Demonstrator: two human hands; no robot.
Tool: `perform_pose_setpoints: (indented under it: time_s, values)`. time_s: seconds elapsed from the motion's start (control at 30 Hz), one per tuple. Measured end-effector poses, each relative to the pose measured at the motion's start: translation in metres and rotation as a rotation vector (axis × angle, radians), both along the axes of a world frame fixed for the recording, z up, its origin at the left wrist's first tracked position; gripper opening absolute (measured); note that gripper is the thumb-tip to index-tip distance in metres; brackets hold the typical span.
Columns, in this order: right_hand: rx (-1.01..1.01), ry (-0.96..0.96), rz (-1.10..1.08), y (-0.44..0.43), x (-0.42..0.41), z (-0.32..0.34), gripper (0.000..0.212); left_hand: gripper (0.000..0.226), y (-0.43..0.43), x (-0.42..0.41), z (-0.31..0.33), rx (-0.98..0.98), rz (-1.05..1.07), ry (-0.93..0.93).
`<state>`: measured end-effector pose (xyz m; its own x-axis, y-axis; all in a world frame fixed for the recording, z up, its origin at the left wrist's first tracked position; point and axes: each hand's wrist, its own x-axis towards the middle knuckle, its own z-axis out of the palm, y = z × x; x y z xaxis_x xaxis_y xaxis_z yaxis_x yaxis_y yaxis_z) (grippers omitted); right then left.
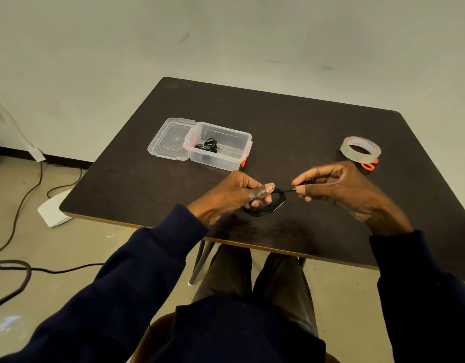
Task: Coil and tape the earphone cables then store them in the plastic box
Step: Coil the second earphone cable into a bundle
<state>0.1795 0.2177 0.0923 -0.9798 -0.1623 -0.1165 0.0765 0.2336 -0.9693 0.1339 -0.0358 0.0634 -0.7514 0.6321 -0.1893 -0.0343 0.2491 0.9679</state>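
A black earphone cable (265,206) is sitting coiled just over the table (278,121) near its front edge, with the left hand (234,195) gripping the loops in curled fingers and the right hand (339,189) pinching the free end. Beyond them, the open plastic box (226,158) is holding another cable (208,146), and the tape (361,150) and scissors (369,166) are lying to the right

Pretty bare room tbh. Plain off-white wall (226,35) with a few scuffs, a dark baseboard (14,151) along the bottom, beige floor (77,247). Dark brown wood-grain desk (304,121) with a lighter edge, on thin metal legs (200,260). Black cables (24,273) snake across the floor on the left, near a flat white base (54,208) by the desk corner. Light's soft and even.
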Motion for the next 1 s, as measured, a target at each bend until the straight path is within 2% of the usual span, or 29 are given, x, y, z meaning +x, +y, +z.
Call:
perform_pose_setpoints:
  time_s: [0.17, 0.27, 0.4, 0.57, 0.63, 0.67, 0.73, 0.77, 0.8, 0.9, 1.0]
  values:
    - [-0.104, 0.042, 0.017, 0.002, -0.005, -0.008, 0.036, 0.033, -0.004, -0.002, 0.002, 0.126, -0.047, -0.137]
    - [-0.137, 0.137, -0.056, -0.016, -0.005, -0.021, 0.032, 0.032, -0.008, -0.002, 0.001, 0.249, -0.081, -0.267]
    - [-0.081, 0.258, -0.200, -0.055, 0.007, -0.050, 0.021, 0.033, -0.014, -0.003, -0.001, 0.403, -0.113, -0.410]
    - [0.034, 0.406, -0.365, -0.088, 0.016, -0.060, 0.019, 0.032, -0.013, -0.001, -0.002, 0.417, -0.081, -0.407]
    - [0.062, 0.377, -0.353, -0.090, 0.017, -0.057, 0.017, 0.032, -0.013, -0.001, -0.002, 0.395, -0.054, -0.360]
    - [0.013, 0.318, -0.332, -0.090, 0.018, -0.054, 0.021, 0.033, -0.013, -0.002, -0.002, 0.380, -0.045, -0.331]
    - [-0.247, 0.176, -0.300, -0.087, 0.021, -0.044, 0.033, 0.034, -0.013, -0.002, -0.001, 0.338, -0.030, -0.272]
    - [-0.355, 0.125, -0.277, -0.085, 0.022, -0.038, 0.032, 0.035, -0.012, -0.001, 0.000, 0.317, -0.025, -0.254]
    - [-0.378, 0.110, -0.241, -0.083, 0.023, -0.033, 0.026, 0.036, -0.010, -0.001, 0.000, 0.300, -0.018, -0.250]
    - [-0.095, 0.174, -0.175, -0.081, 0.024, -0.026, 0.007, 0.039, -0.010, -0.001, -0.001, 0.289, -0.010, -0.276]
    - [-0.015, 0.143, -0.228, -0.076, 0.020, -0.027, 0.023, 0.035, -0.016, -0.003, -0.002, 0.247, -0.051, -0.249]
